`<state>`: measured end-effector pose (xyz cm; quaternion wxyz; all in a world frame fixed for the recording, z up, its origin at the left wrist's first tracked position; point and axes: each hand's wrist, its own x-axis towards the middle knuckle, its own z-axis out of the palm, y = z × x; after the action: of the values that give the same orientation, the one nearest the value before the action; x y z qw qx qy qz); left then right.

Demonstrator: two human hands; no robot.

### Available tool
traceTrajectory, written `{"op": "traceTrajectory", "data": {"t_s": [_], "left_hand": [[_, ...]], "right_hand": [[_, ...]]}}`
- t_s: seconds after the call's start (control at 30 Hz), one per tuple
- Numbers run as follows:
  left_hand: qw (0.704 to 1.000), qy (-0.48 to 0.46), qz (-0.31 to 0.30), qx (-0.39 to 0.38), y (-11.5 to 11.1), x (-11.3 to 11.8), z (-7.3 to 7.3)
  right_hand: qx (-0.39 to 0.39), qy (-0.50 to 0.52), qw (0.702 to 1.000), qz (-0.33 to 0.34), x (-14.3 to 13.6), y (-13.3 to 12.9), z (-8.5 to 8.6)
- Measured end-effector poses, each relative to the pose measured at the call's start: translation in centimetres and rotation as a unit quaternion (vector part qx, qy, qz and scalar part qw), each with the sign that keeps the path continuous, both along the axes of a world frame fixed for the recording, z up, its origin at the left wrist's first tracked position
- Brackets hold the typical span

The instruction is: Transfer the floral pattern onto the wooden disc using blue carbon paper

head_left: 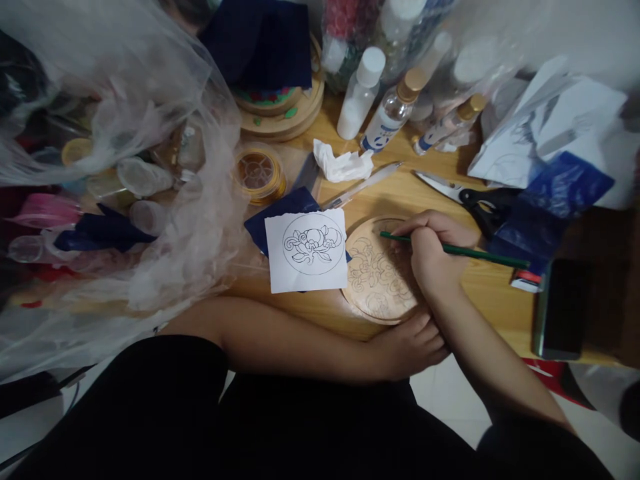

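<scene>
A round wooden disc [373, 273] lies on the table in front of me, with flower line drawings in pencil on its face. My right hand [435, 250] grips a green pencil [480, 255], its tip touching or just above the upper part of the disc. My left hand [407, 343] is at the near edge of the disc with its fingers curled together; the thumb side holds the rim, partly behind the right forearm. To the disc's left, a white paper [306, 252] with a printed flower design in an oval rests over dark blue carbon paper [255, 230].
Scissors [460, 193], a pen [363, 185], crumpled tissue [343, 163] and a spool of golden wire [257, 173] lie beyond the disc. Bottles [393, 117] stand at the back. A phone [563, 310] is at the right; a plastic bag [200, 220] of containers fills the left.
</scene>
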<state>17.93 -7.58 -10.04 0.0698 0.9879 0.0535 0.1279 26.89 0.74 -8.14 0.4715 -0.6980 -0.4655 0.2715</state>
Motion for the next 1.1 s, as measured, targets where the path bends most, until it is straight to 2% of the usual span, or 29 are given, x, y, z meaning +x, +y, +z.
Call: {"op": "traceTrajectory", "data": {"t_s": [0.17,0.43,0.87,1.0,1.1], "left_hand": [[0.999,0.029,-0.026,-0.001,0.32,-0.02,0.3],[1.0,0.007,-0.004,0.007,0.38,-0.18,0.37],[0.999,0.032,-0.022,0.016,0.42,-0.12,0.4],[0.999,0.036,-0.034,0.014,0.5,-0.15,0.47],[0.998,0.053,-0.043,0.015,0.7,-0.15,0.68]], "right_hand": [[0.001,0.003,1.0,0.008,0.04,-0.03,0.03],[-0.005,-0.011,1.0,0.009,0.04,0.08,0.3],[-0.016,0.001,1.0,0.001,-0.13,0.2,0.53],[-0.016,0.0,1.0,-0.015,-0.02,0.12,0.52],[0.019,0.002,0.999,-0.043,0.06,0.08,0.48]]}}
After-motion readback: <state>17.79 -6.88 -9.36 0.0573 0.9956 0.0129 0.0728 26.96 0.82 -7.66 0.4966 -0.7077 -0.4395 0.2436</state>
